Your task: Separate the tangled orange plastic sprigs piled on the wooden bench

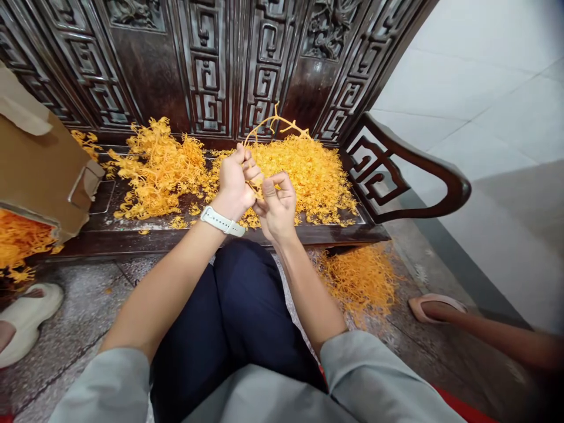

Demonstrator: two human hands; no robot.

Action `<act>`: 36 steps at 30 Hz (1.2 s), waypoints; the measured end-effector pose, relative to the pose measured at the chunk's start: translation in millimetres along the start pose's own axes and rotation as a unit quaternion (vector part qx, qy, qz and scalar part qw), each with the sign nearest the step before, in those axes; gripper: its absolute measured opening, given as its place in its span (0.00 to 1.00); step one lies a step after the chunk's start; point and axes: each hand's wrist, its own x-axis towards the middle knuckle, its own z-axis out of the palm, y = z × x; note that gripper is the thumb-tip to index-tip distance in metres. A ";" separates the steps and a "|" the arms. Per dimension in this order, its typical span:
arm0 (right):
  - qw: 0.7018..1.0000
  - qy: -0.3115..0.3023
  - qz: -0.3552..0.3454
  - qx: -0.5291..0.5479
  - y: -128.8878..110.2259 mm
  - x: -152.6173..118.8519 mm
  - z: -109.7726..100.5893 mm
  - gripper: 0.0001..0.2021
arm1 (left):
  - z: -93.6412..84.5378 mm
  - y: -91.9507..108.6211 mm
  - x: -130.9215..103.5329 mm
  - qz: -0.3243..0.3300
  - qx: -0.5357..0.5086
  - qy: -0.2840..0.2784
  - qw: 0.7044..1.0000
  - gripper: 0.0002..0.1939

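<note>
My left hand (238,182), with a pale watch strap at its wrist, is closed around a thin yellow plastic branch (275,117). The branch arches up and to the right from the fist, with short bare side twigs. Right beside it, my right hand (278,205) is pinched, thumb against fingers, close to the lower end of the branch. What lies between those fingertips is too small to make out. Behind both hands spreads a heap of small yellow plastic pieces (304,176) on a dark wooden bench. To its left rises a pile of yellow clustered pieces (161,164).
A cardboard box (39,153) stands at the left, with orange pieces (26,235) below it. The bench (110,242) has a carved back and a curved armrest (453,194). Thin orange stems (361,282) lie on the floor. Other people's feet show at both sides.
</note>
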 end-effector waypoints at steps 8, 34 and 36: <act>0.969 -0.199 0.014 0.149 -25.5 -37.1 -0.7 0.31 | -20.5 25.0 27.5 -0.015 -0.158 0.026 0.987 0.26; 0.895 -0.114 0.347 0.256 44.6 36.0 -47.4 0.40 | -46.1 55.3 16.9 -0.132 0.219 -0.195 0.947 0.15; 0.899 -0.118 0.330 0.264 38.9 40.5 -45.4 0.35 | -49.3 53.6 13.3 -0.096 0.283 -0.220 0.928 0.11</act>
